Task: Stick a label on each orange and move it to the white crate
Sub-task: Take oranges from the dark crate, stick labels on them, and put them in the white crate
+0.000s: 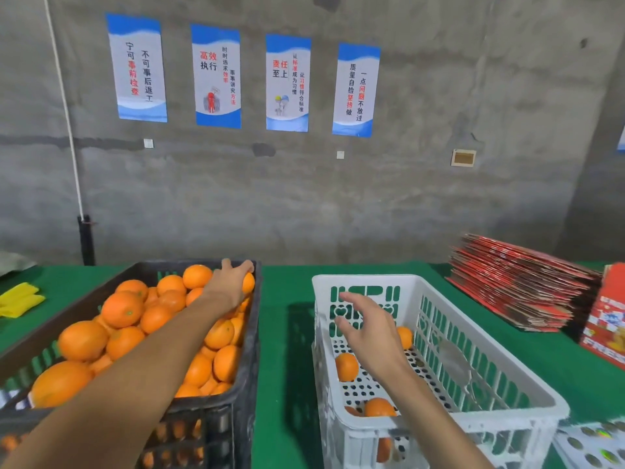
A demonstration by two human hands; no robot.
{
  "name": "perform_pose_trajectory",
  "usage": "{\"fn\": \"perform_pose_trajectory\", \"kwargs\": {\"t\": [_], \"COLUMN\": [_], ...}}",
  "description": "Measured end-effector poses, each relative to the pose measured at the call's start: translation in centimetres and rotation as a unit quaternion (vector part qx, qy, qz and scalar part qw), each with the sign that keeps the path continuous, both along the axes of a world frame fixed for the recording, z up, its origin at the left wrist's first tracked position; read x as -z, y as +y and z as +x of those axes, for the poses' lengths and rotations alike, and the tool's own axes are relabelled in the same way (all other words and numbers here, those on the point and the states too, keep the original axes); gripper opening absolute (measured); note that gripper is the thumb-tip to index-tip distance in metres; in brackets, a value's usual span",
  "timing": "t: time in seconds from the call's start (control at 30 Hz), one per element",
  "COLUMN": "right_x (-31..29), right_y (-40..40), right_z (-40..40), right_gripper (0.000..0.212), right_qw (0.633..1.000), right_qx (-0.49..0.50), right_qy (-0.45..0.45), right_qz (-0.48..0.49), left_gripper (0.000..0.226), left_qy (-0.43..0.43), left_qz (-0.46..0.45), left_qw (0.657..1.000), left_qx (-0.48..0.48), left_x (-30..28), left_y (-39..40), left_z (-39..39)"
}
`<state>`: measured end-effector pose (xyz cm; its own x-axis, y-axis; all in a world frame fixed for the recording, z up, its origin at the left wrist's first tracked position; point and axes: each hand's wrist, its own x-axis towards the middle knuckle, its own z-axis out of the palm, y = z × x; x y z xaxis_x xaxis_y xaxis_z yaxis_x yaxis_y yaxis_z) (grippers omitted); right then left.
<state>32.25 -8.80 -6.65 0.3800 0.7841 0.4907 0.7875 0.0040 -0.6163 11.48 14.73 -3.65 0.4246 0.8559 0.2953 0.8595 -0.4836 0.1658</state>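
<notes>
A black crate (252, 360) on the left is heaped with several oranges (121, 309). My left hand (230, 279) reaches to its far right corner and grips one orange (248, 282) there. The white crate (490, 377) stands on the right with a few oranges (346, 367) on its perforated floor. My right hand (368, 330) hovers over the white crate with fingers spread and relaxed, holding nothing. A sheet of round labels (595, 445) lies at the bottom right corner.
The crates stand on a green table (284, 333). A stack of flat red cartons (521, 286) lies at the back right, with a red box (605, 333) beside it. Yellow cloth (18, 299) sits at the left edge. A concrete wall with posters rises behind.
</notes>
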Motion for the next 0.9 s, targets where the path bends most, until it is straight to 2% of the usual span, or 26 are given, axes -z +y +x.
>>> {"fn": "perform_pose_trajectory", "kwargs": {"t": [0.17, 0.33, 0.5, 0.63, 0.7, 0.8, 0.9], "right_x": [-1.1, -1.1, 0.5, 4.4, 7.5, 12.4, 16.9], "right_y": [-2.4, -6.3, -10.0, -12.9, -14.4, -16.4, -17.9], "right_z": [-2.1, -6.0, -9.7, -11.6, -12.2, -12.7, -12.9], "right_gripper": [0.044, 0.037, 0.039, 0.035, 0.033, 0.033, 0.029], "right_qw": [1.0, 0.996, 0.987, 0.984, 0.982, 0.98, 0.981], "right_qx": [-0.014, -0.063, -0.122, -0.144, -0.153, -0.158, -0.148], "right_qy": [0.003, -0.003, 0.035, 0.071, 0.091, 0.118, 0.09], "right_qz": [0.012, 0.059, 0.095, 0.073, 0.06, -0.008, -0.084], "left_gripper": [0.056, 0.06, 0.06, 0.063, 0.062, 0.057, 0.052], "left_qy": [-0.122, -0.266, -0.39, -0.422, -0.432, -0.453, -0.471], "left_qz": [0.034, 0.043, 0.04, 0.03, -0.009, -0.121, -0.205], "left_qw": [0.99, 0.955, 0.902, 0.881, 0.877, 0.865, 0.849], "left_qx": [0.059, 0.12, 0.182, 0.214, 0.209, 0.175, 0.125], "left_x": [-2.1, -2.0, 1.9, 8.1, 11.6, 16.3, 20.6], "left_y": [-6.7, -15.5, -24.0, -29.4, -31.3, -33.7, -35.6], "left_z": [-1.5, -4.2, -6.2, -7.3, -7.9, -8.6, -9.5]}}
